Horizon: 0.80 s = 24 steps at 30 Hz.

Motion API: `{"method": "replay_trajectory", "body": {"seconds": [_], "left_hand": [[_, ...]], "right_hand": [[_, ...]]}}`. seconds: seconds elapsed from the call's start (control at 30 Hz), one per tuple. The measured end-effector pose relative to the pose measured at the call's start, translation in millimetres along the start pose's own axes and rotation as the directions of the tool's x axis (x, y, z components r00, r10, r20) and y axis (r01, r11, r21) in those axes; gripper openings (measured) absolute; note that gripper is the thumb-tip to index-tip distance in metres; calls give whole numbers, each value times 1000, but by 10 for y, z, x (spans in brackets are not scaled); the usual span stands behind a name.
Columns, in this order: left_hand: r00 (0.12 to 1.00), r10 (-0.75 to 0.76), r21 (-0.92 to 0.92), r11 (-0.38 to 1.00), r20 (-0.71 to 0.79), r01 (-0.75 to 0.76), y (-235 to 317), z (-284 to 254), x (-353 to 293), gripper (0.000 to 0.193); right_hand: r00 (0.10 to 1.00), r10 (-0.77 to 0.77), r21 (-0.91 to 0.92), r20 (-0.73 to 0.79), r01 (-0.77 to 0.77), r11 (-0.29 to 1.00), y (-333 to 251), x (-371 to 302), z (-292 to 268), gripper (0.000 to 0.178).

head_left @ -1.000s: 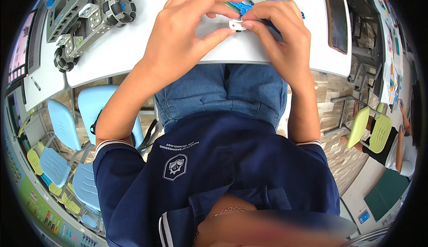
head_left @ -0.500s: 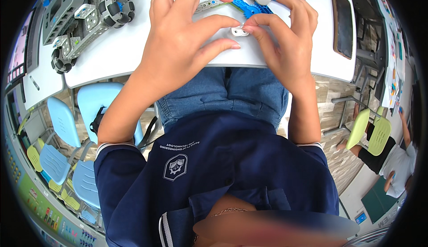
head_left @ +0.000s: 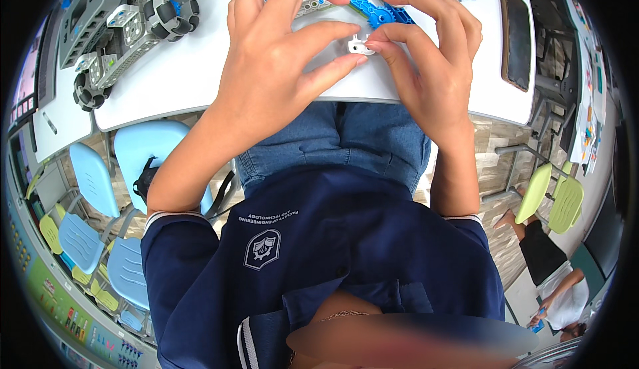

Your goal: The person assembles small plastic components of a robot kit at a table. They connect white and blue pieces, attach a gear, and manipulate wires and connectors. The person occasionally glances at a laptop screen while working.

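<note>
Pinching a small white part [head_left: 358, 48] in the right hand [head_left: 431, 69] above the bench [head_left: 193, 79], with left hand [head_left: 266, 56] spread loosely around it (contact unclear); seemingly unjoined yet, nearer than the blue beam [head_left: 360, 3]

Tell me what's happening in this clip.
A person's right hand pinches a small white plastic piece at a white table. The left hand curves close to its other side; whether it touches the piece is unclear. Blue parts lie beyond the hands, a wheeled machine stands at left, and a phone lies at right.
</note>
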<state>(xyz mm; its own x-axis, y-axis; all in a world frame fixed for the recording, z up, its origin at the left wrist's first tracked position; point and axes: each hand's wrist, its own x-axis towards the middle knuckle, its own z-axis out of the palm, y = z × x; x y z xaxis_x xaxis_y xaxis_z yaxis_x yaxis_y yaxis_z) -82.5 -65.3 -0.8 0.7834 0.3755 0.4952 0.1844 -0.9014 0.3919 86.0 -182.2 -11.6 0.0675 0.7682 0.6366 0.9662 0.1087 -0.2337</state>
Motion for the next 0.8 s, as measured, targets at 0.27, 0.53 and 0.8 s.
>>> {"method": "replay_trajectory", "body": {"seconds": [0.27,0.53,0.8], "left_hand": [[1000,11,-12,1000,-15,-11,-8,14,6,29],[1000,12,-15,1000,-3,-12,2,13,11,28],[1000,12,-25,1000,-7,-12,-7,26,14,27]], "right_hand": [[982,110,-24,152,-108,994,-7,-15,-154,26],[986,92,-38,142,-87,995,-16,-33,-118,25],[986,101,-22,130,-99,995,-16,-29,-103,25]]}}
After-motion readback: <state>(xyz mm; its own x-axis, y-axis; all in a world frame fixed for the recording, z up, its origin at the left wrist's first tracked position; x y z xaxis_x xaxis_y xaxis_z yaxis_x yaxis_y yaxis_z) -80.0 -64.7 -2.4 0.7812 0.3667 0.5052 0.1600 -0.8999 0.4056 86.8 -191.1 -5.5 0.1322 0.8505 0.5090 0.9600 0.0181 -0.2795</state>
